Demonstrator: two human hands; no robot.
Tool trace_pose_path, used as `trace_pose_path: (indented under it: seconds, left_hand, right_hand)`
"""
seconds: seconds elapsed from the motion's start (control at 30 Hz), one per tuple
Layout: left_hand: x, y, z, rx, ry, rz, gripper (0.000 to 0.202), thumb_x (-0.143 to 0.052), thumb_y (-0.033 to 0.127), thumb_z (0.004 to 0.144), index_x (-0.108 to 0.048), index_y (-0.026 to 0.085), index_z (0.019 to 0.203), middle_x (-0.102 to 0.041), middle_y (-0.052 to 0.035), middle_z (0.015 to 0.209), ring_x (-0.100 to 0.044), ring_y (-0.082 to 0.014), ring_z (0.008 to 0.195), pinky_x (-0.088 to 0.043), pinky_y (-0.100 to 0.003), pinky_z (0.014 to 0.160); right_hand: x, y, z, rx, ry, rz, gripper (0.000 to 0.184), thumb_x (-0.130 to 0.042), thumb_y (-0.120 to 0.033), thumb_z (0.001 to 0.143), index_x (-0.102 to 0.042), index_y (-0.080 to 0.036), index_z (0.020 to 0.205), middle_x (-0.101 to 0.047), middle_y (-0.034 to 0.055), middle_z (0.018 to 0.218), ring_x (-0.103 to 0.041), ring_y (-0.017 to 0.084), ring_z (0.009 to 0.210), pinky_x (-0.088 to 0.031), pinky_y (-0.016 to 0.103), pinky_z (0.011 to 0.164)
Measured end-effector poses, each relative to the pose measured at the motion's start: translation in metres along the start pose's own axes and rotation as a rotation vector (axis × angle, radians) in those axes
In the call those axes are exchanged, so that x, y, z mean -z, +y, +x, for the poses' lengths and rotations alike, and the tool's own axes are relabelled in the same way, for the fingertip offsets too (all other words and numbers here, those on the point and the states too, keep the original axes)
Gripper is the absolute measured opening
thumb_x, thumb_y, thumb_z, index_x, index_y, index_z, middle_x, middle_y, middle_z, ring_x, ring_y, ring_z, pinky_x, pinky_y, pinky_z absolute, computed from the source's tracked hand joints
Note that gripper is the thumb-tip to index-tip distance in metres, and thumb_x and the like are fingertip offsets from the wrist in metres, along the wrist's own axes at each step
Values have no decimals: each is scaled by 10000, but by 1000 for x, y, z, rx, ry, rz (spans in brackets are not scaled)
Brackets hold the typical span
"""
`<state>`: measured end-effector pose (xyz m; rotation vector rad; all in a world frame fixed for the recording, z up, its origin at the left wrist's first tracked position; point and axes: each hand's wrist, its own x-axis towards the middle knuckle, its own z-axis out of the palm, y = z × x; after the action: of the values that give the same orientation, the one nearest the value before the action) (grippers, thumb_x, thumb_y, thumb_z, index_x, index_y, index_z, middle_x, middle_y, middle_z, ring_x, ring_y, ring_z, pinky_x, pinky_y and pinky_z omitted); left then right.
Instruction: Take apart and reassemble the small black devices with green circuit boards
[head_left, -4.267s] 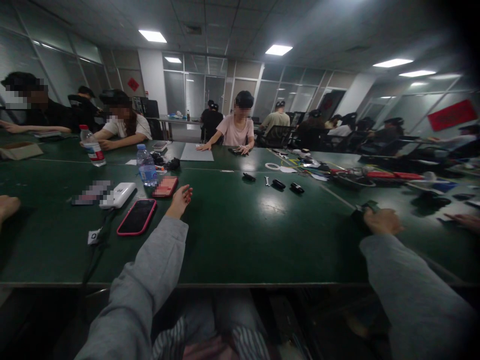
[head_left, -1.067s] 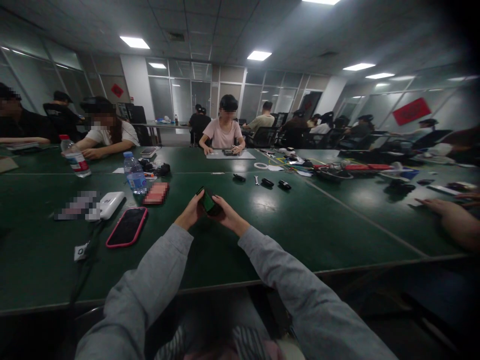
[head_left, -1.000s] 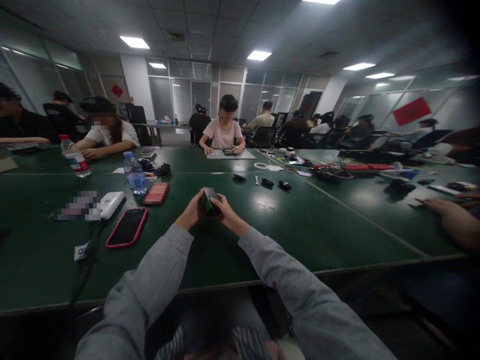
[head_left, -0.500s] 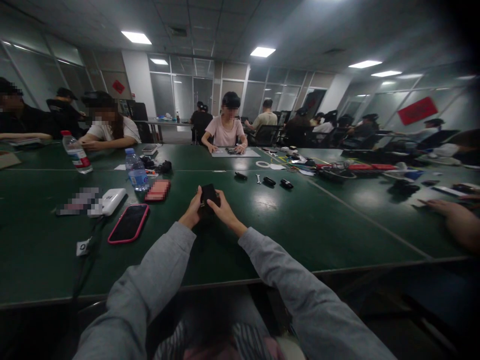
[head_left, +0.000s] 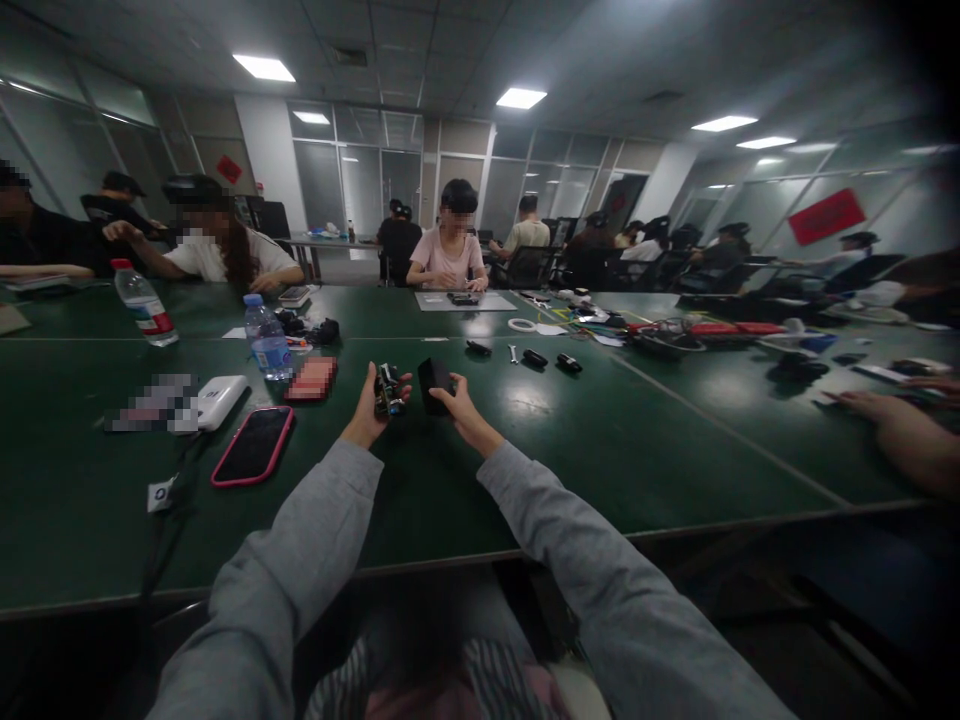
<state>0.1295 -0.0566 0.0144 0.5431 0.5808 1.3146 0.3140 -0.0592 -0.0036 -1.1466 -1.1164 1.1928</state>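
Both my hands are raised a little above the green table (head_left: 525, 440), just ahead of me. My left hand (head_left: 369, 408) is closed around a small dark device with exposed parts (head_left: 388, 388). My right hand (head_left: 459, 405) grips a small black cover piece (head_left: 435, 382), held a few centimetres to the right of the device. The two pieces are apart. Grey sleeves cover both my arms.
A pink-cased phone (head_left: 253, 445), a white power bank (head_left: 219, 393), a red case (head_left: 311, 378) and two water bottles (head_left: 266, 338) lie to my left. Small black parts (head_left: 534, 357) and cables (head_left: 667, 335) sit farther out. Another person's hand (head_left: 874, 405) rests at right. Several people sit opposite.
My right hand fetched a small black object from the right; both hands held it together. Now it has come apart: the device stays in my left hand, the black cover in my right.
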Motion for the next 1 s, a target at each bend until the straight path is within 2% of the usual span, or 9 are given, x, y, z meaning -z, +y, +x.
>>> trace_pose_path:
  seconds: [0.1, 0.23, 0.43, 0.63, 0.83, 1.0]
  left_hand:
    - [4, 6, -1, 4, -12, -43, 490, -471, 571, 958, -645, 135, 1099, -744, -118, 943, -702, -158, 627, -587, -269, 576]
    - [10, 15, -1, 6, -26, -137, 491, -451, 550, 973, -646, 124, 1122, -740, -114, 933, -687, -147, 599, -579, -260, 550]
    - [19, 25, 0, -8, -32, -305, 438, -473, 502, 977, -636, 122, 1122, -728, -98, 895, -664, -124, 592, -572, -229, 559]
    - [16, 29, -4, -46, -17, -401, 280, -509, 405, 974, -641, 185, 1087, -703, -57, 855, -673, -123, 649, -542, -188, 520]
    - [12, 27, -8, -25, -39, -347, 335, -495, 445, 973, -635, 184, 1130, -686, -55, 842, -650, -111, 630, -535, -187, 528]
    - [10, 27, -9, 5, -63, -323, 403, -490, 472, 973, -623, 161, 1192, -669, -53, 832, -609, -88, 590, -532, -184, 554]
  right_hand:
    - [0, 3, 2, 19, -32, -73, 639, -731, -346, 719, -512, -218, 1305, -596, 68, 1210, -619, 176, 1039, -525, 307, 915]
    - [2, 5, 3, 11, -75, -110, 414, -615, -291, 821, -614, -162, 1214, -665, 70, 1120, -630, 155, 1006, -493, 288, 932]
    - [13, 11, 8, 34, -111, -292, 348, -586, -335, 882, -701, -161, 1160, -693, 65, 1124, -635, 156, 1003, -469, 292, 945]
    - [23, 20, 18, 64, -182, -436, 354, -585, -385, 889, -732, -168, 1126, -706, 53, 1088, -633, 165, 988, -454, 318, 962]
    - [25, 17, 18, 93, -196, -449, 280, -593, -373, 867, -764, -186, 989, -711, 14, 911, -627, 157, 857, -479, 316, 895]
    - [28, 12, 19, 66, -232, -481, 231, -619, -325, 846, -773, -183, 942, -706, 7, 868, -627, 147, 798, -496, 310, 871]
